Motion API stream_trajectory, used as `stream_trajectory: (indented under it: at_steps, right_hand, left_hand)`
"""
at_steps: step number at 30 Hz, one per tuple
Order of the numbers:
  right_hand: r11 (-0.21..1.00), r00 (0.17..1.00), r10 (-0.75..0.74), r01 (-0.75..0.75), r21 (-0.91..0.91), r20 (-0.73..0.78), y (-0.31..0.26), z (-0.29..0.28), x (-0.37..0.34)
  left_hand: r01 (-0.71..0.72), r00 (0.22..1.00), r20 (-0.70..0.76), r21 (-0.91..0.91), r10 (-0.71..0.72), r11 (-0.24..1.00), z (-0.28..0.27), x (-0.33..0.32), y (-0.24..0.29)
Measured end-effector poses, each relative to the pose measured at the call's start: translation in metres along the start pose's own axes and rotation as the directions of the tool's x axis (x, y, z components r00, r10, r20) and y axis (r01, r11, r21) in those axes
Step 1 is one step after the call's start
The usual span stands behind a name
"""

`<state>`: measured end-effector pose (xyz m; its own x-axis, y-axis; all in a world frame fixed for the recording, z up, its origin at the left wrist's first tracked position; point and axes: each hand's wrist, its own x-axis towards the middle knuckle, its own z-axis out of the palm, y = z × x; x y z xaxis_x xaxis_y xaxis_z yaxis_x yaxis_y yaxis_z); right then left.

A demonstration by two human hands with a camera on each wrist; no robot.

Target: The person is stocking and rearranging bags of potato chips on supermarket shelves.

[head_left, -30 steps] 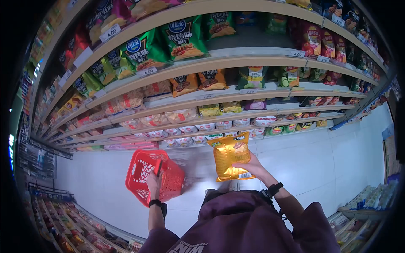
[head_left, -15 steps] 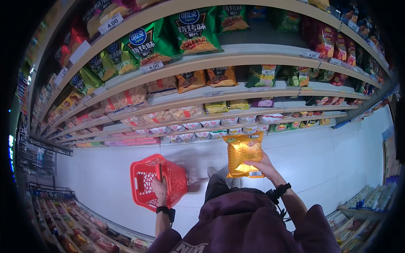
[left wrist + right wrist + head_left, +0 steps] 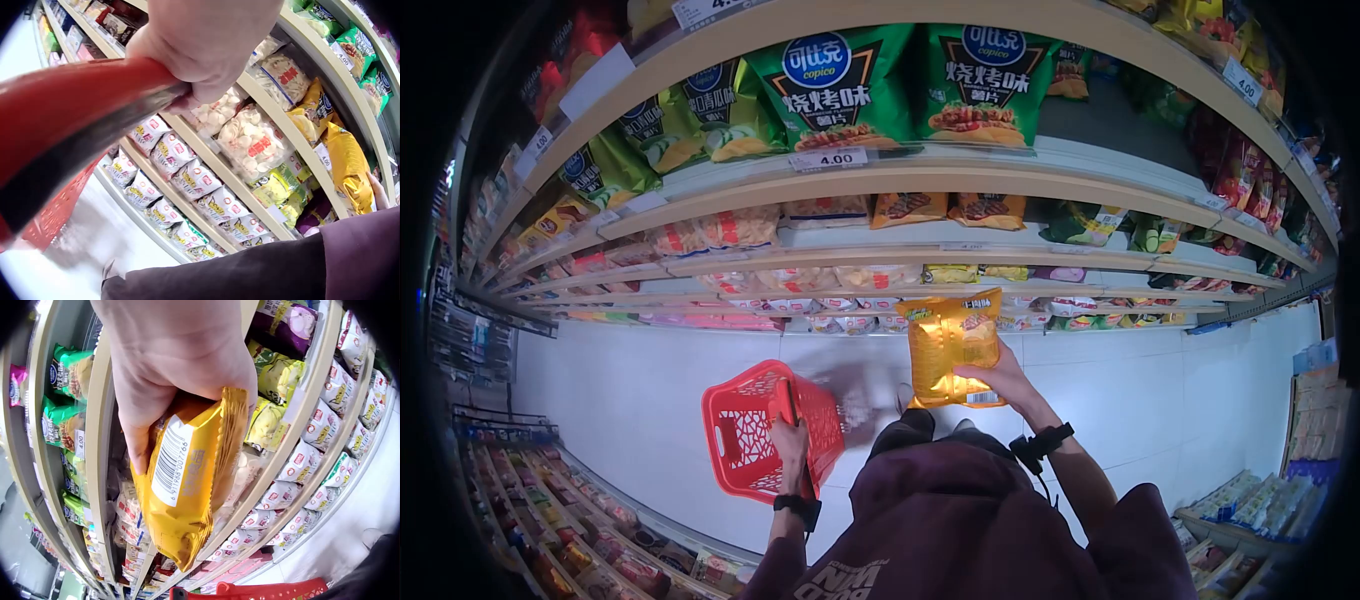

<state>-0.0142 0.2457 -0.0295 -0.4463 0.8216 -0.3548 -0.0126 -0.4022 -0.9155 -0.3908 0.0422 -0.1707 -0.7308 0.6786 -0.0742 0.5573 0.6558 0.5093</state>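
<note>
My right hand [image 3: 997,376] holds a golden-yellow bag of chips [image 3: 941,350] by its lower right side, thumb across the face turned up toward me. In the right wrist view my fingers wrap the bag [image 3: 178,506] beside its white barcode label [image 3: 172,461]. With my left hand [image 3: 789,441] I grip the handle [image 3: 783,402] of a red plastic shopping basket [image 3: 832,440], which hangs at my left with its lattice side showing. The left wrist view shows that hand [image 3: 200,44] curled round the red and black handle [image 3: 94,106] up close.
Curved shelves of snack bags span the front, with green chip bags [image 3: 835,92] on an upper level and white bags [image 3: 194,179] low down. A price tag [image 3: 828,160] sits on a shelf edge. Pale floor [image 3: 1100,390] surrounds my feet; more shelves [image 3: 590,520] stand behind on the left.
The view has moved closer to the shelves, so the green bags look larger. The yellow bag shifted right, then back left in the head view. Both hands keep their hold.
</note>
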Motion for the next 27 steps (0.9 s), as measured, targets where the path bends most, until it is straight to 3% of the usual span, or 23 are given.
stream_trajectory:
  at_steps: [5,6,9,12,15,16,19,22,27]
  right_hand:
    - [0.998,0.999,-0.048,0.048,0.027,-0.02,-0.008,0.008,0.03]
    - [1.0,0.999,-0.02,0.02,0.023,-0.032,-0.011,0.01,0.03]
    - [0.999,1.0,-0.022,0.023,0.046,-0.02,0.0,0.014,0.035]
    - [0.998,0.999,-0.025,0.027,0.055,-0.032,0.008,0.015,0.031]
    - [0.997,0.999,-0.013,0.016,0.08,-0.034,-0.001,0.021,0.036]
    - [0.997,0.999,-0.036,0.038,0.074,-0.036,0.003,0.021,0.04]
    - [0.998,0.999,-0.041,0.042,0.046,-0.034,-0.003,0.018,0.043]
    - [0.996,0.997,-0.067,0.069,0.059,-0.034,-0.009,0.018,0.049]
    - [0.99,0.995,-0.08,0.087,0.109,-0.063,-0.008,0.024,0.053]
  left_hand:
    - [-0.024,0.997,0.078,-0.043,0.027,0.999,-0.001,0.015,0.04]
    - [-0.026,0.992,0.121,-0.122,0.041,0.992,0.003,0.012,0.041]
    - [-0.141,0.988,0.054,-0.043,0.144,0.989,0.027,-0.006,0.04]
    - [-0.133,0.986,0.077,-0.185,0.149,0.974,0.017,-0.003,0.054]
    - [-0.045,0.977,0.196,-0.177,0.08,0.983,-0.001,0.003,0.084]
    - [-0.165,0.963,0.199,-0.103,0.183,0.981,0.011,0.01,0.073]
    - [-0.157,0.952,0.24,-0.145,0.188,0.977,0.022,0.007,0.072]
    - [-0.228,0.941,0.22,-0.144,0.256,0.963,-0.005,-0.01,0.095]
    - [-0.16,0.932,0.287,-0.22,0.221,0.962,0.006,-0.011,0.067]
